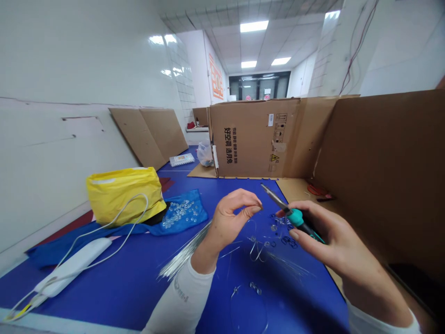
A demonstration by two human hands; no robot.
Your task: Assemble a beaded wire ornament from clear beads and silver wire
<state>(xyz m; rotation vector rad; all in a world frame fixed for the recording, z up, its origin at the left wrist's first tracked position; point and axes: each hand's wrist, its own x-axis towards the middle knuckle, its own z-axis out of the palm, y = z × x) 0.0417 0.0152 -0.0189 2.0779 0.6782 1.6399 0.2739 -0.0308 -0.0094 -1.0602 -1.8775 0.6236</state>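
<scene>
Blue counter (104,297) lies under my hands: my right hand (327,236) grips the teal-handled pliers (297,218), long nose angled up-left just past my left hand (234,218), whose fingers pinch narrow on something I cannot make out, with bent beaded wire (257,248) just below.

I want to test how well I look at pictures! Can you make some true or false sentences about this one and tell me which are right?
The right hand grips needle-nose pliers with a teal handle. True.

The left hand is holding the yellow bag. False: the yellow bag sits apart from it.

Clear beads lie on a blue cloth. True.

The silver wires stand in a cup. False: the bundle of silver wires lies on the blue mat beside the left wrist.
</scene>
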